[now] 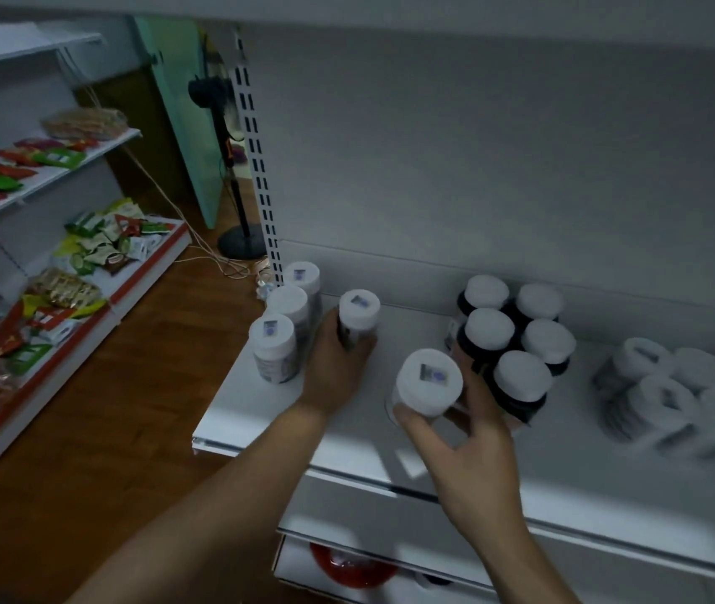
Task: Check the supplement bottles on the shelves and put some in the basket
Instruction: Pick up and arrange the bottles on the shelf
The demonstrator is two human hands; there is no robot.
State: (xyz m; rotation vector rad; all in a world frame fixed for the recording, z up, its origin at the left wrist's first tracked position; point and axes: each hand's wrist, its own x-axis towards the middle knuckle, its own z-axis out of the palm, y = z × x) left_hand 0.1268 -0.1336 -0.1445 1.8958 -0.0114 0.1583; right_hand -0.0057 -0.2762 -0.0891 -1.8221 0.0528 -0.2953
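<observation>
On the white shelf [259, 411] my left hand [338, 368] grips a white-capped supplement bottle [359, 313] standing upright near the shelf's left end. My right hand [464, 433] holds another white-capped bottle [429, 383] with a small label on its lid, lifted a little toward me. Three similar bottles [275, 342] stand in a row left of my left hand. A cluster of dark bottles with white caps [516, 342] stands just right of my right hand. No basket is in view.
More white-capped bottles [673, 394], blurred, fill the shelf's right end. A red object [353, 568] lies on the shelf below. Across the wooden floor [107, 407], left shelves hold snack packets [98, 241]. A black stand [240, 241] sits beside the slotted upright.
</observation>
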